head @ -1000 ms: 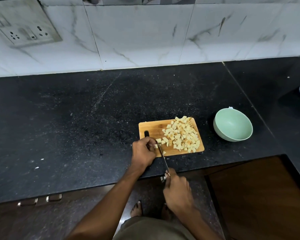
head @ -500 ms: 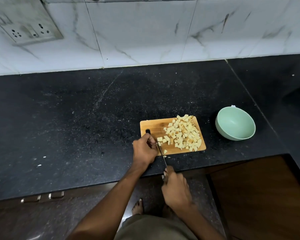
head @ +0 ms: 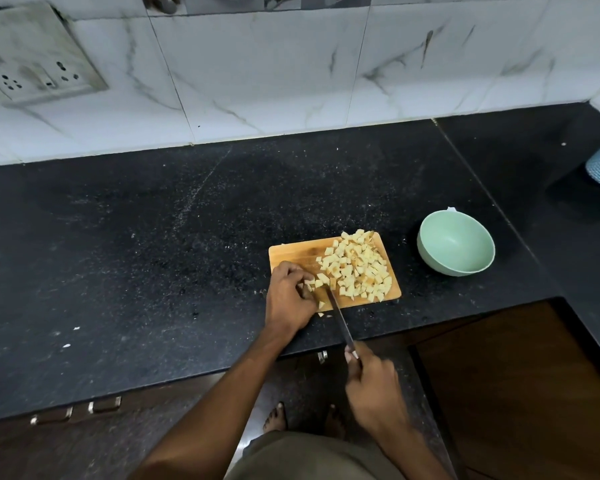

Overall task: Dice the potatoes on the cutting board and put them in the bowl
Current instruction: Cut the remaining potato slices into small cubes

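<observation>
Dicing is nearly finishing: left hand [head: 289,296] is curling over the last potato bit at the cutting board [head: 293,252] near corner, right hand [head: 373,384] is gripping the knife [head: 338,315] handle. Potato cubes [head: 355,268] are piling on the board, the bowl [head: 456,242] is waiting just right. Cubes are looking light, firm, wet-slippery; scooping is beating pinching. No legible writing.

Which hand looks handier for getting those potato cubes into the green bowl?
Probably the right hand. It holds the knife, and the bowl sits on the board's right, so the blade could sweep the cubes across. The left hand grips pieces at the board's far end.
</observation>
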